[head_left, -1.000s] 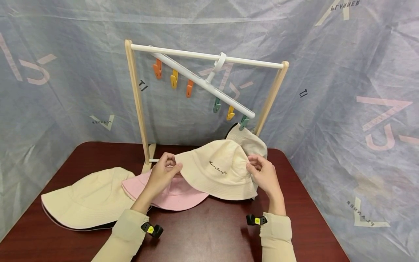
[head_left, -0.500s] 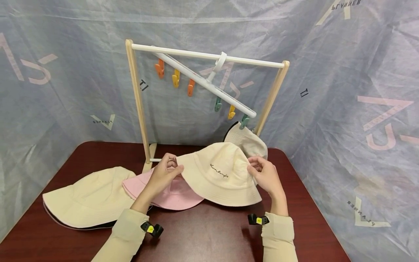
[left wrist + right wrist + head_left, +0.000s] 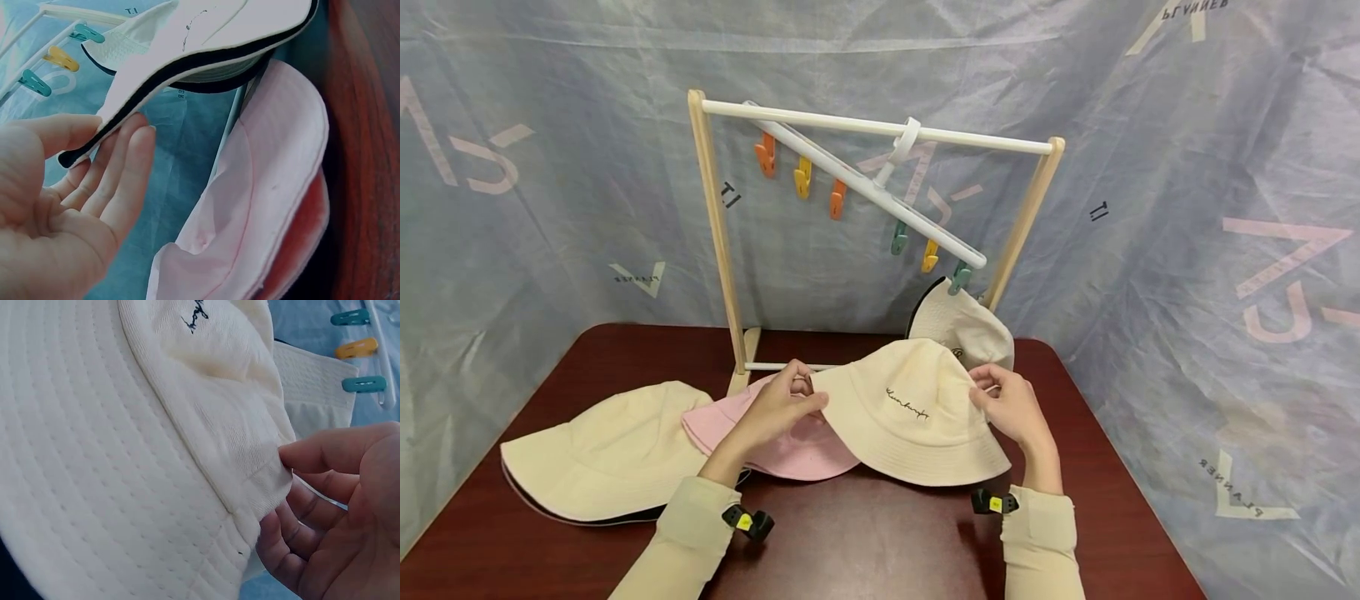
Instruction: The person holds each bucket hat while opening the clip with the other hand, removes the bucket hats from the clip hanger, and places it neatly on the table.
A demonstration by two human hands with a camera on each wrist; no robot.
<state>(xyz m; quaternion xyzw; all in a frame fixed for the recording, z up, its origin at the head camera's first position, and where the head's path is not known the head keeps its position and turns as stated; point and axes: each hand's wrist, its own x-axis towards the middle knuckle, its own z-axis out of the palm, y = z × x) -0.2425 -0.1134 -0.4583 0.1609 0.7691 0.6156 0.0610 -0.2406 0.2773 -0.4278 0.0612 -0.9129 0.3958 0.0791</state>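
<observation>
Both hands hold up a cream bucket hat (image 3: 917,417) with dark script stitched on its crown. My left hand (image 3: 781,406) pinches the brim at its left edge; in the left wrist view the thumb and fingers grip the dark-lined rim (image 3: 187,65). On the other side, my right hand (image 3: 1011,404) pinches the crown fabric, which bunches near the seam in the right wrist view. Behind it a pale hat (image 3: 966,321) hangs from a green clothespin (image 3: 960,277). A pink bucket hat (image 3: 808,446) lies on the table, partly covered by the left hand and the held hat.
A wooden rack (image 3: 718,225) carries a white hanger bar (image 3: 857,179) slanting across it, with several orange, yellow and green clothespins. Another cream hat (image 3: 617,450) lies at the left on the dark red table (image 3: 865,550). Printed grey cloth (image 3: 550,208) surrounds the table.
Both hands have lowered the cream bucket hat slightly toward me and to the right. More of the hanging pale hat shows behind it. The grips look the same.
</observation>
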